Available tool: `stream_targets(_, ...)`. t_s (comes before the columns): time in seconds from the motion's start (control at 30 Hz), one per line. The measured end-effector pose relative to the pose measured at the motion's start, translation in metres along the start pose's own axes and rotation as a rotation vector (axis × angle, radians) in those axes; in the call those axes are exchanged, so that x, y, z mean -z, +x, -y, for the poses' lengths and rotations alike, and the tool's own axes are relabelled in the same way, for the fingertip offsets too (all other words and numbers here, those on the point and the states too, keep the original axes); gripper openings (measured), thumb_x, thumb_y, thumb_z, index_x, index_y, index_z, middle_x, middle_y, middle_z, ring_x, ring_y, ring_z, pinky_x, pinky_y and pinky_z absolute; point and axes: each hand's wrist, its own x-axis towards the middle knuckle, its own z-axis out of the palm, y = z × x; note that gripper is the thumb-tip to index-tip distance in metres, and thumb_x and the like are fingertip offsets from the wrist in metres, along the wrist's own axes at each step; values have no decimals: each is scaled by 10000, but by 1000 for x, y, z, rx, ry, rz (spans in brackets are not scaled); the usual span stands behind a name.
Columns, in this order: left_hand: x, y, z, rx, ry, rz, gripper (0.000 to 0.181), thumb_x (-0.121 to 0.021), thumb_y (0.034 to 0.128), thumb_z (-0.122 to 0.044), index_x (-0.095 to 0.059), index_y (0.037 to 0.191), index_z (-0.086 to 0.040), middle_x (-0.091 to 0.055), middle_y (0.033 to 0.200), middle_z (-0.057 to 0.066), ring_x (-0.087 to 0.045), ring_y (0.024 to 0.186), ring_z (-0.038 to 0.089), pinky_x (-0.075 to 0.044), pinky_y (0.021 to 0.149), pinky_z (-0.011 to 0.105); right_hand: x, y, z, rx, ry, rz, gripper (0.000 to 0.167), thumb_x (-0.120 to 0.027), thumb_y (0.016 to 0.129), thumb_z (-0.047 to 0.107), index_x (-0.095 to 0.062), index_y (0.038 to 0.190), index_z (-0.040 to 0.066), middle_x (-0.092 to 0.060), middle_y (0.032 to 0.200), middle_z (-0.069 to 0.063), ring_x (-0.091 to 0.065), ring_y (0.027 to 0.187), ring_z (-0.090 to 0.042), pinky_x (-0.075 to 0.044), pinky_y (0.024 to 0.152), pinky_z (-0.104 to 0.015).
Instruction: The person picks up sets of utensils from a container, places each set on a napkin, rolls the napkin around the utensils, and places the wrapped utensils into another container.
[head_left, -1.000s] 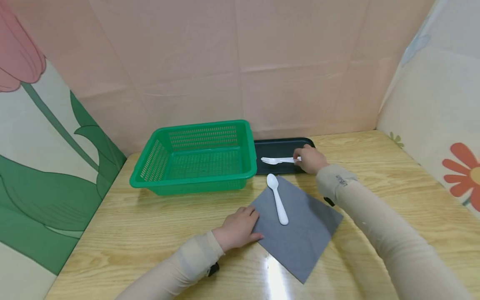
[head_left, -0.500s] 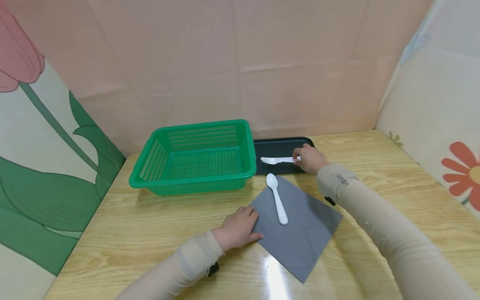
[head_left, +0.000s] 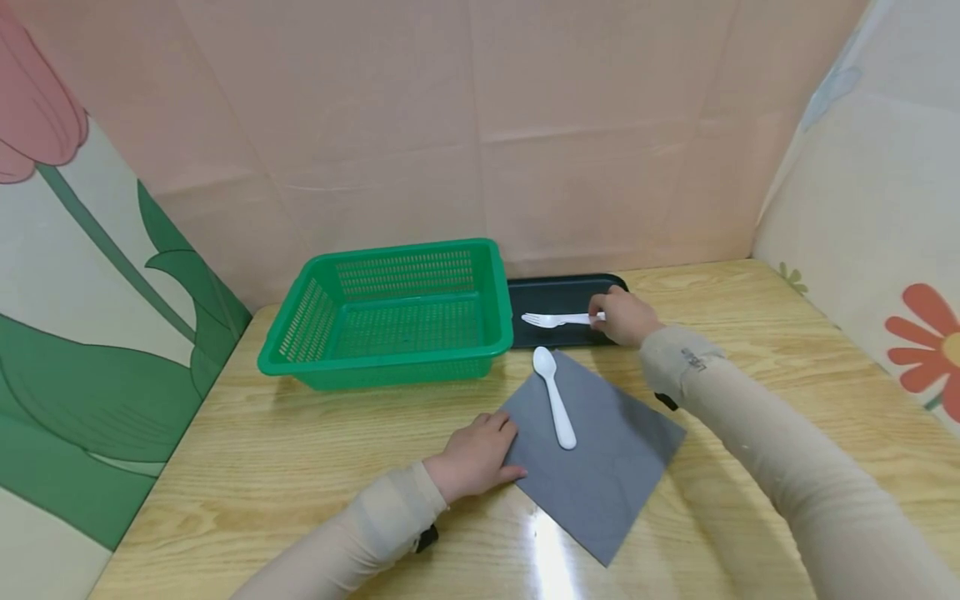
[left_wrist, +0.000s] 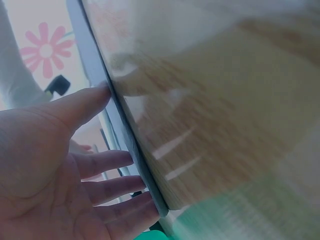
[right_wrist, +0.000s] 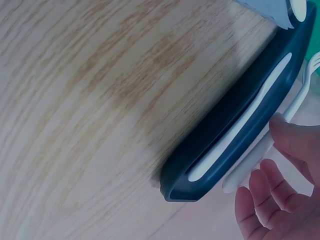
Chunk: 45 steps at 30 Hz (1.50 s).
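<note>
In the head view, the light is bright and quite even, with a white streak of glare (head_left: 552, 562) on the glossy table (head_left: 225, 500). Soft shadows fall under the green basket (head_left: 393, 365) and on the right part of the grey cloth (head_left: 592, 483). The left wrist view is hazy; there the table is blurred and reflects the left hand (left_wrist: 65, 170). The right wrist view is dimmer, with a faint shadow beside the dark tray (right_wrist: 200, 137).

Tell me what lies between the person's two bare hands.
From left hand to right hand, the head view shows a square grey sheet bearing a white plastic spoon, some wooden table, then a black rectangular tray.
</note>
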Motion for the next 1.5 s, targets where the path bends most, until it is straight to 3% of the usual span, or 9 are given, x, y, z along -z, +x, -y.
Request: stream_targets(1.5, 1, 0, 0, 0, -3, -1, 518, -592, 877, -467, -544, 1209, -71, -537, 1240, 72, -529, 1139, 212, -531, 818, 303, 14, -22, 5, 31, 3, -28, 155, -645, 866, 123, -638, 989, 29, -553, 903, -162, -518, 739, -237, -453, 625, -362)
